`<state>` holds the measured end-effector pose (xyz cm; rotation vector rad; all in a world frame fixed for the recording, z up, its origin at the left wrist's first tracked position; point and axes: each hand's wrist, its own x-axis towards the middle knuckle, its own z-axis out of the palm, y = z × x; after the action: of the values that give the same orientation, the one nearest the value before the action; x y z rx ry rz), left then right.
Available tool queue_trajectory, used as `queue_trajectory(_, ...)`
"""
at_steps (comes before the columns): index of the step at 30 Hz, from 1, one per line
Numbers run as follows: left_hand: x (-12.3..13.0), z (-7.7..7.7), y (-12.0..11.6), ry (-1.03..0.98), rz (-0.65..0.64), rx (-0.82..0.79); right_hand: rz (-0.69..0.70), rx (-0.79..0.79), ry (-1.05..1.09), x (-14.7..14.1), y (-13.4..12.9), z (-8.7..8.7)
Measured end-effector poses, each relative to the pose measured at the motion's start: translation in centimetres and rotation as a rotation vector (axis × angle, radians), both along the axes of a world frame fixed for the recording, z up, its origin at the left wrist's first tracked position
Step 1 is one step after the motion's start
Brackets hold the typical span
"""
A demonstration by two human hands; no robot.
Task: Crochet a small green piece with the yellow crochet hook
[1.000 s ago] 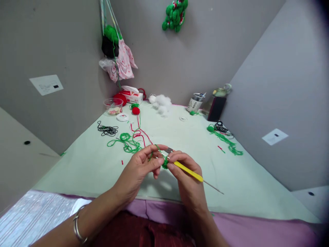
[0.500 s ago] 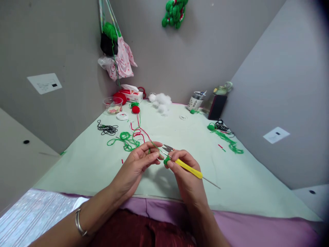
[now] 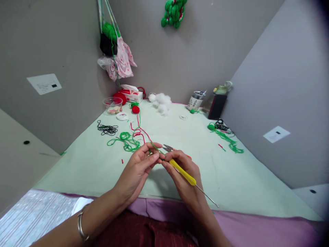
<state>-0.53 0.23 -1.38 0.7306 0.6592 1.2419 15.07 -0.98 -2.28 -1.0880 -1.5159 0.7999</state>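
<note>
Right grip [image 3: 188,188], one yellow hook [image 3: 183,172] held

the yellow handle [image 3: 183,172] looks smooth plastic, its shaft [image 3: 207,195] shiny metal, the white stuffing [image 3: 163,102] fluffy.

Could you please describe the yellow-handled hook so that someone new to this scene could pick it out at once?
Find the pale green table and look just above its near side, at the person's right hand. The yellow-handled hook slants through that hand, a thin metal rod sticking out of its near end. Its thick, bright yellow handle distinguishes it from the dark-bladed scissors just beyond.
</note>
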Motion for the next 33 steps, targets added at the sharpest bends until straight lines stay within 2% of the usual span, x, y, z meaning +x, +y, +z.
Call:
queue_trajectory(4, -0.1, -0.4, 0.0, 0.032, -0.031, 0.023, 0.078, -0.034, -0.023, -0.2, 0.3, 0.0)
queue_trajectory(9, -0.5, -0.1, 0.5, 0.083, -0.076, 0.076, -0.007, 0.033, -0.057, -0.5, 0.3, 0.3)
queue_trajectory(13, -1.3, 0.4, 1.3, 0.102, -0.171, 0.113, 0.036, -0.099, 0.007, 0.2, -0.4, 1.2)
queue_trajectory(16, -1.7, 0.1, 1.4, 0.088, -0.243, 0.091, 0.084, -0.223, 0.102, 0.8, -0.8, 1.5)
queue_trajectory(21, -1.5, -0.4, 1.1, 0.089, -0.223, 0.063, 0.113, -0.312, 0.150, 1.1, -0.8, 1.5)
queue_trajectory(27, -1.5, 0.2, 1.1, 0.403, -0.200, 0.234, 0.044, -0.264, 0.192, 0.9, -0.5, 1.3)
queue_trajectory(33, -1.5, 0.0, 1.3, 0.437, -0.193, 0.261, 0.048, -0.271, 0.185, 1.0, -0.6, 1.3)
